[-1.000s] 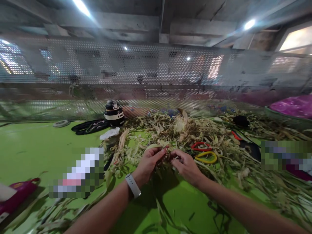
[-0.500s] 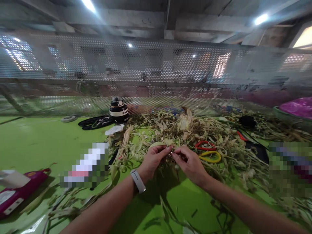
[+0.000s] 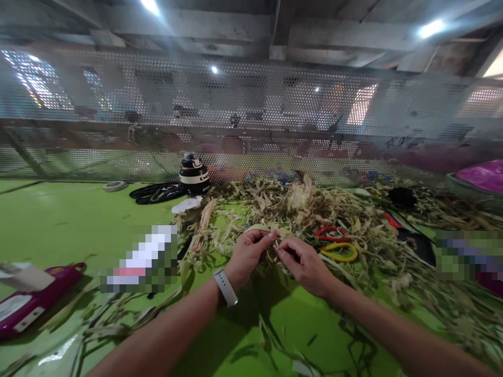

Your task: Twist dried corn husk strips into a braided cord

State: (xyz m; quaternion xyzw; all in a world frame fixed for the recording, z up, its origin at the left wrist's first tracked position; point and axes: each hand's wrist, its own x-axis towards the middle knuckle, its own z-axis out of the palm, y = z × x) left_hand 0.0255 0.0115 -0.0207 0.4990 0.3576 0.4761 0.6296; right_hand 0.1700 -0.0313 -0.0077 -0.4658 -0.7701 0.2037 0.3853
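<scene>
My left hand [image 3: 249, 254], with a light wristband, is closed in a pinch in front of the heap. Between its thumb and finger is a pale, dry husk strip [image 3: 257, 229], which bends back behind the fingers. Close by on the right, my right hand [image 3: 304, 262] also pinches with thumb and forefinger. Whatever it holds is too small to make out. A narrow gap lies between the two sets of fingertips. Behind and around both hands spreads a heap of dry husks and leaves [image 3: 267, 196]. Red-handled scissors [image 3: 332, 234] and a yellow handle loop [image 3: 340, 252] lie beside my right hand.
A black bottle [image 3: 194, 175] stands at the back, near a black pouch [image 3: 157, 192] and a tape ring [image 3: 115, 186]. The purple power strip [image 3: 39, 298] is at left. A basin with a pink bag [image 3: 481, 177] sits at right. Perforated panel [image 3: 251, 115] runs behind the green table.
My fingertips have drawn slightly apart, the right ones sitting a little lower than the left. The camera view has shifted slightly. The scissors and heap remain in place.
</scene>
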